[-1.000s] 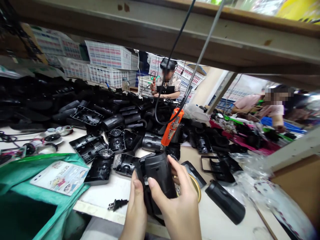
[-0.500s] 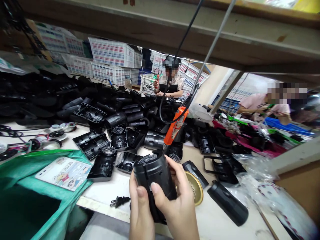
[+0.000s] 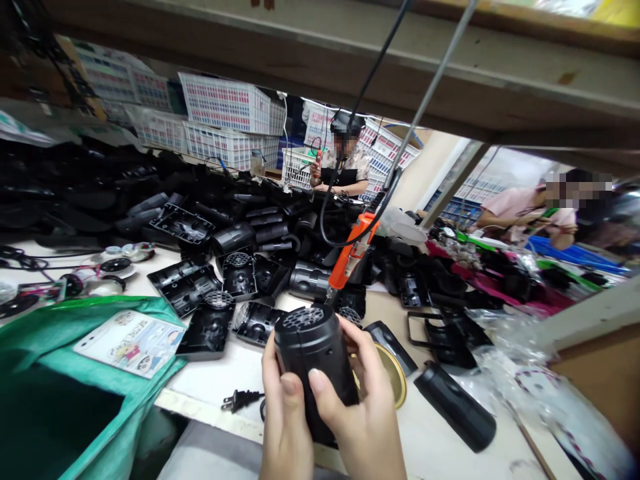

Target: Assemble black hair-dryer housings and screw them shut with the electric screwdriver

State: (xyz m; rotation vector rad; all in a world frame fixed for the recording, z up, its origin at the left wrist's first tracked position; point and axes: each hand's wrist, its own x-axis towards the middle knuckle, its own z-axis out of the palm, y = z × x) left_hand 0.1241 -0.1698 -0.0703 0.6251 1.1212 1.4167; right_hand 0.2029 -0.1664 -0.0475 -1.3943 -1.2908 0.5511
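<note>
A black cylindrical plastic housing [image 3: 315, 353] with a round grille on its top end is upright between my two hands, above the table's front edge. My left hand [image 3: 286, 407] is wrapped round its left side, thumb on the front. On the right side my right hand [image 3: 367, 400] grips it, thumb also pressed on the front. Just behind the housing hangs an orange electric screwdriver [image 3: 353, 250], its tip pointing down. A round gold-rimmed disc [image 3: 399, 380] lies on the table, partly hidden by my right hand. A black power plug [image 3: 240, 400] lies left of my hands.
Black shell halves [image 3: 207, 327] and a large heap of black parts [image 3: 125, 180] cover the table's back and left. A curved black cover [image 3: 455, 407] lies at right, near clear plastic bags [image 3: 515, 333]. A green bag [image 3: 40, 333] hangs front left. Two co-workers sit beyond.
The housing has turned a little in my hands, so the seam and slot on its front have gone from view and a smoother side faces me. Both hands still hold it.
</note>
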